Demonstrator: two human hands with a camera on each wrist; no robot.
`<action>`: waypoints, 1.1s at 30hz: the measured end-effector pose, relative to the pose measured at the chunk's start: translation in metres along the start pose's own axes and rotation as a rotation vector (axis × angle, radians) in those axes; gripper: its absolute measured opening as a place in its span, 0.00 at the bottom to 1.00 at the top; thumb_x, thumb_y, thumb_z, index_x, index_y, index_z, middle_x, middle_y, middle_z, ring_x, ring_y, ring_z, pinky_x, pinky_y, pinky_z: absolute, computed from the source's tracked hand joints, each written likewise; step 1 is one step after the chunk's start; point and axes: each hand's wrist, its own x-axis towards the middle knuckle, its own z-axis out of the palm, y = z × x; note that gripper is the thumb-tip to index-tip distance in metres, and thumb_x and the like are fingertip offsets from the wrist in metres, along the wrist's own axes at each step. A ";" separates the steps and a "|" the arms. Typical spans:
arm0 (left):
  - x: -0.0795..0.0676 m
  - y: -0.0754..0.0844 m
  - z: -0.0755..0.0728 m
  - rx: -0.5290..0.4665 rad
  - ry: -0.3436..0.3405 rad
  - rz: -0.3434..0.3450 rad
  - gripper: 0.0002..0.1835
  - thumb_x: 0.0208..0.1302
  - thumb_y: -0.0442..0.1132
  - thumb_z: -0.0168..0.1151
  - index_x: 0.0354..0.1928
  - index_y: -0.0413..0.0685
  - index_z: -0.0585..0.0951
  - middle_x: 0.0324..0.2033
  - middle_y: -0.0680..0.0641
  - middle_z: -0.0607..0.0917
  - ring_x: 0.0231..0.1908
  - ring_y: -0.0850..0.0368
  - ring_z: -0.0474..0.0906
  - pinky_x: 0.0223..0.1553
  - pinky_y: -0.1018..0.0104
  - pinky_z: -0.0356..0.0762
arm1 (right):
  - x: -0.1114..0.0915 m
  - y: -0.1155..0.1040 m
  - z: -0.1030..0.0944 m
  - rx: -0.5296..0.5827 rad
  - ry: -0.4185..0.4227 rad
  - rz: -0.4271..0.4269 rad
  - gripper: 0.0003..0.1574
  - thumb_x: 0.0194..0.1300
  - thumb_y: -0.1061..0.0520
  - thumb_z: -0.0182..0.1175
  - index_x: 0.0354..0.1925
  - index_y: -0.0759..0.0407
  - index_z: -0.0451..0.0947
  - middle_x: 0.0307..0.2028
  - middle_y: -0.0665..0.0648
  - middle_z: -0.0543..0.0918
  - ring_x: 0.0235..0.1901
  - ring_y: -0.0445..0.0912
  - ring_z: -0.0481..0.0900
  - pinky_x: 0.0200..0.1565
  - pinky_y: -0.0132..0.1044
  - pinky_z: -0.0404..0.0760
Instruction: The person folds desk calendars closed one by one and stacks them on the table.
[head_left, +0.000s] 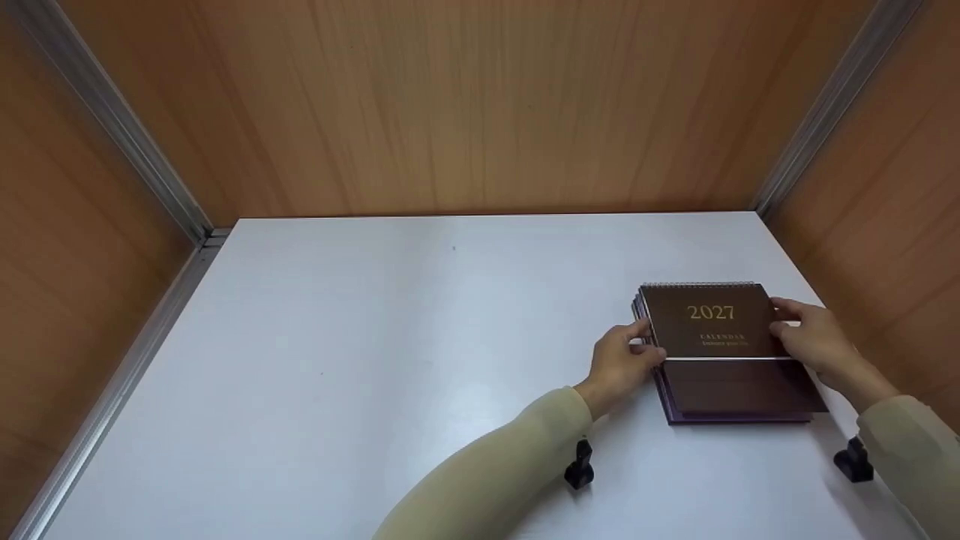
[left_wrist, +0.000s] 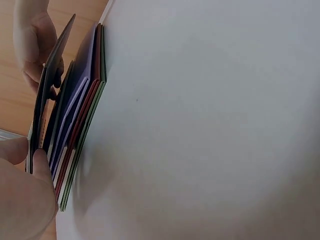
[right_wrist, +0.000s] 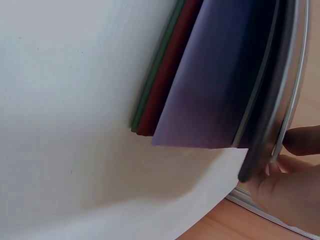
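Note:
A brown spiral-bound desk calendar (head_left: pixel 712 322), with "2027" in gold, lies uppermost over a stack at the table's right side. My left hand (head_left: pixel 619 364) pinches its left edge between thumb and fingers, while my right hand (head_left: pixel 817 341) grips the right edge. Both wrist views show the brown calendar tilted, with a gap between it and the stack at the near end. Beneath come a dark calendar, a purple calendar (right_wrist: pixel 195 100), a red calendar (right_wrist: pixel 162 100) and, at the bottom, a green calendar (right_wrist: pixel 155 82). Fingertips under the brown calendar are partly hidden.
The stack rests on a white table (head_left: pixel 337 337), near its right edge. Wood-grain panels (head_left: pixel 480 105) enclose the back and both sides, with metal posts (head_left: pixel 832 105) at the corners. Black wrist-worn devices (head_left: pixel 579 465) hang below both sleeves.

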 end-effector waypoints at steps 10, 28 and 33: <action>0.000 0.000 0.002 0.036 0.000 0.035 0.32 0.58 0.26 0.67 0.66 0.46 0.74 0.46 0.48 0.77 0.38 0.65 0.82 0.36 0.77 0.80 | -0.002 -0.002 0.006 -0.096 0.062 0.032 0.35 0.71 0.61 0.44 0.72 0.73 0.52 0.61 0.76 0.68 0.53 0.62 0.71 0.48 0.50 0.72; 0.002 -0.001 0.003 0.181 -0.008 0.092 0.32 0.58 0.26 0.67 0.66 0.47 0.74 0.45 0.48 0.77 0.37 0.66 0.82 0.34 0.80 0.78 | -0.003 -0.002 0.008 -0.187 0.046 0.013 0.36 0.70 0.62 0.44 0.69 0.79 0.51 0.60 0.80 0.65 0.56 0.68 0.66 0.53 0.62 0.68; 0.002 -0.003 0.005 0.172 0.002 0.089 0.33 0.57 0.25 0.67 0.66 0.48 0.74 0.46 0.49 0.78 0.35 0.69 0.80 0.34 0.79 0.78 | -0.003 0.000 0.008 -0.186 0.042 0.000 0.36 0.70 0.62 0.44 0.69 0.80 0.51 0.60 0.81 0.64 0.57 0.69 0.65 0.54 0.64 0.67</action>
